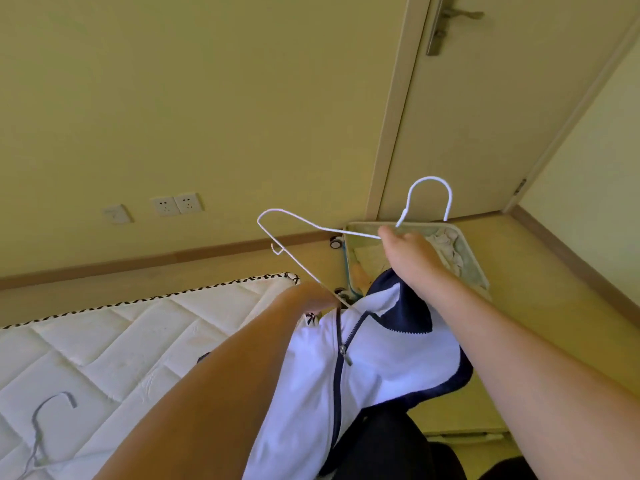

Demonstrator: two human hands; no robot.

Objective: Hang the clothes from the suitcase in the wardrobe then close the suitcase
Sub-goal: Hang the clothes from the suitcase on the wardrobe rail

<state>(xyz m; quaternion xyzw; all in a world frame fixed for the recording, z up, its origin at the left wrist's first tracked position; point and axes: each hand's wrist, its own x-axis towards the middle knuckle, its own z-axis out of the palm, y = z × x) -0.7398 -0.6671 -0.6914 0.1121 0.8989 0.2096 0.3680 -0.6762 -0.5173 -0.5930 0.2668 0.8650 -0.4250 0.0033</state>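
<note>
I keep my right hand [405, 249] closed on the hanger [311, 230] neck while my left hand [313, 299], fingers hidden, lifts the jacket [374, 358] collar, threading its shoulder.

Both bare forearms reach up from the bottom of the frame toward its centre. The left hand [313, 299] is curled closed at centre. The right hand [408, 254], slightly higher, is clenched in a fist.

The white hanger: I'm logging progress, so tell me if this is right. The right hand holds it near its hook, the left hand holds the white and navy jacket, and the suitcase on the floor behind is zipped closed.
Not quite. In the head view the suitcase lies open, with clothes inside. The rest stands: the right hand holds the white hanger near its hook, and the left hand holds the white and navy jacket.
</note>
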